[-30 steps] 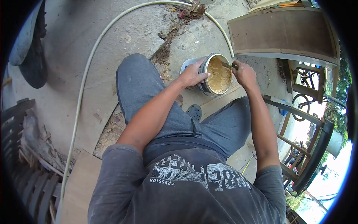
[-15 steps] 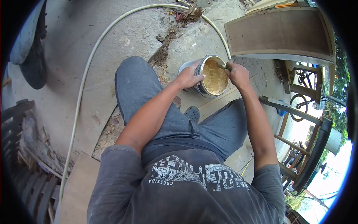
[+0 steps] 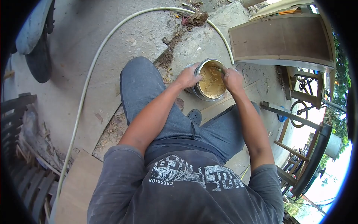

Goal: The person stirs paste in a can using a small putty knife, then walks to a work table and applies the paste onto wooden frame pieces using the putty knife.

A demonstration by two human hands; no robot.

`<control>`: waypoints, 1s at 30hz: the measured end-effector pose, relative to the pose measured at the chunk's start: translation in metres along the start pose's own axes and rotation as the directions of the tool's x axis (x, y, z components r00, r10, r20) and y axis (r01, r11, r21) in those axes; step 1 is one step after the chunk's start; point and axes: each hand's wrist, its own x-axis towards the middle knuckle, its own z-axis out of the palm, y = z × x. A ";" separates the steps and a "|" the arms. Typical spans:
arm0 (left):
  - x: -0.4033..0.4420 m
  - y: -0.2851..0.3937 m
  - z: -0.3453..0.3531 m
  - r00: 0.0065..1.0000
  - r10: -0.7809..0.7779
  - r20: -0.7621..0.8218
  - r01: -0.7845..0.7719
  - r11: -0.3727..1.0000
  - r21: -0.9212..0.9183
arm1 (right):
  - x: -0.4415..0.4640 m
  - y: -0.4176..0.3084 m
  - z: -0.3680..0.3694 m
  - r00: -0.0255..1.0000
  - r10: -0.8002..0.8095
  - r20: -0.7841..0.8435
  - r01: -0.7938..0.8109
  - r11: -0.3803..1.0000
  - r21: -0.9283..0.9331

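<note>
A round bucket leans with its mouth towards me between my knees, and tan paste coats its inside. My left hand grips the bucket's left rim, thumb at the edge and fingers outside. At the right rim my right hand is closed round the handle of a tool. The tool's far end reaches into the bucket's upper part, where its shape is hard to make out.
A pale hose curves over the concrete floor. Upper right stands a wooden panel, with a wooden frame below it. Slatted wood lies at lower left. A wheel shows at upper left.
My right hand has moved a little left and down along the rim, with the tool. The bucket's mouth has shifted slightly left, and my left hand remains on it.
</note>
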 end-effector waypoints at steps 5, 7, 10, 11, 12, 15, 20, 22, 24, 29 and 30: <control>-0.003 0.000 -0.006 0.996 -0.084 -0.032 0.086 0.994 0.072 | 0.000 -0.002 -0.002 0.998 -0.022 -0.066 0.024 1.000 0.016; 0.000 -0.006 -0.003 0.996 -0.080 -0.035 0.082 0.993 0.082 | 0.001 -0.004 0.003 0.997 -0.021 -0.081 0.022 1.000 0.014; 0.005 -0.017 0.001 0.996 -0.054 -0.065 0.063 0.988 0.138 | 0.006 -0.009 0.006 0.998 -0.005 -0.060 0.005 1.000 -0.005; 0.005 -0.021 0.005 0.996 -0.032 -0.078 0.046 0.982 0.184 | 0.005 -0.007 0.004 0.997 -0.035 -0.074 0.036 0.999 0.008; 0.004 -0.019 0.004 0.996 -0.033 -0.077 0.046 0.982 0.181 | 0.004 -0.008 -0.003 0.994 -0.065 -0.089 0.067 0.998 0.020; 0.004 -0.009 0.003 0.999 -0.054 0.000 0.054 0.998 0.042 | 0.005 -0.007 -0.023 0.990 -0.115 -0.078 0.114 0.993 -0.013; 0.005 -0.010 0.007 0.997 -0.008 0.071 0.014 0.997 -0.079 | 0.005 0.014 -0.002 0.999 -0.033 0.031 0.035 0.998 -0.049; 0.005 -0.008 0.010 0.996 0.005 0.085 0.002 0.997 -0.084 | -0.005 0.019 0.001 0.998 0.000 0.068 0.004 0.998 -0.057; 0.007 -0.011 0.011 0.995 0.017 0.095 -0.009 0.996 -0.087 | -0.015 0.024 0.014 0.996 0.005 0.091 0.000 0.999 -0.054; 0.009 -0.021 0.016 0.998 -0.037 0.050 0.037 0.999 -0.012 | -0.039 0.022 0.012 0.992 0.015 0.122 -0.011 0.999 -0.035; 0.012 -0.032 0.020 0.998 -0.039 0.051 0.040 0.999 -0.011 | -0.040 0.018 0.006 0.989 0.017 0.145 -0.014 1.000 -0.022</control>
